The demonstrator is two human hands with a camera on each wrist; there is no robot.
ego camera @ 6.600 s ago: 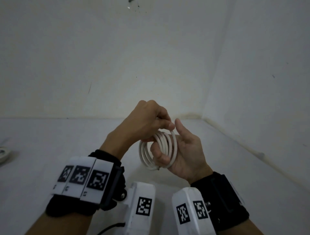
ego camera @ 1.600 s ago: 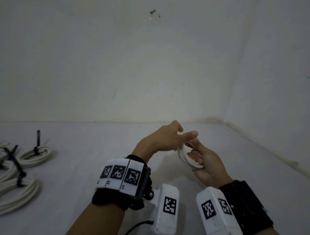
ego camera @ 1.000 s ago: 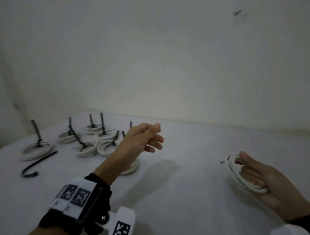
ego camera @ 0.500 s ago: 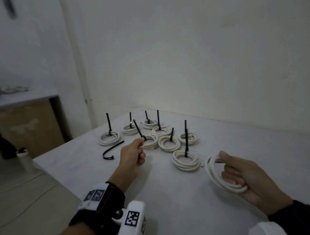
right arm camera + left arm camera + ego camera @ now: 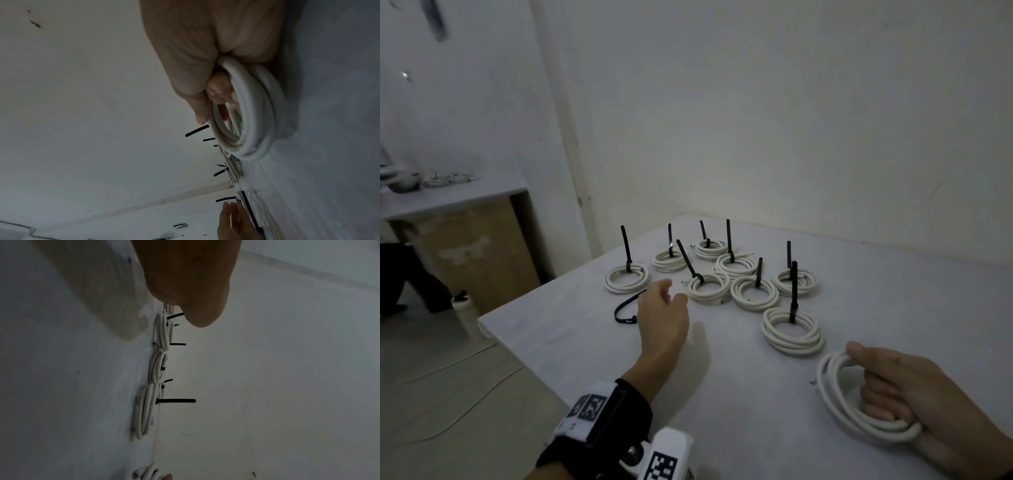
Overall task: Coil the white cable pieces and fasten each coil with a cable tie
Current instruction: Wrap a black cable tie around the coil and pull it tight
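My right hand (image 5: 866, 373) holds an untied coil of white cable (image 5: 834, 399) just above the white table (image 5: 585, 349), with the fingers through the loops and the thumb on top. The right wrist view shows that grip (image 5: 209, 104) on the coil (image 5: 257, 113). My left hand (image 5: 673, 291) reaches out with relaxed fingers, holding nothing, right beside a loose black cable tie (image 5: 628, 300) lying curved on the table. In the right wrist view the left hand (image 5: 232, 220) lies along that tie (image 5: 249, 212).
Several white coils, each with an upright black tie, sit behind the hands; the nearest tied coil (image 5: 791, 330) is just beyond my right hand. The table's left edge (image 5: 517, 346) drops to the floor, where a bottle (image 5: 465, 308) stands. A cardboard box (image 5: 472, 246) sits under a side shelf.
The left hand let go of the coil, swung left across the table and now hovers by the loose tie. The right hand kept the coil. My view turned left to the tied coils.
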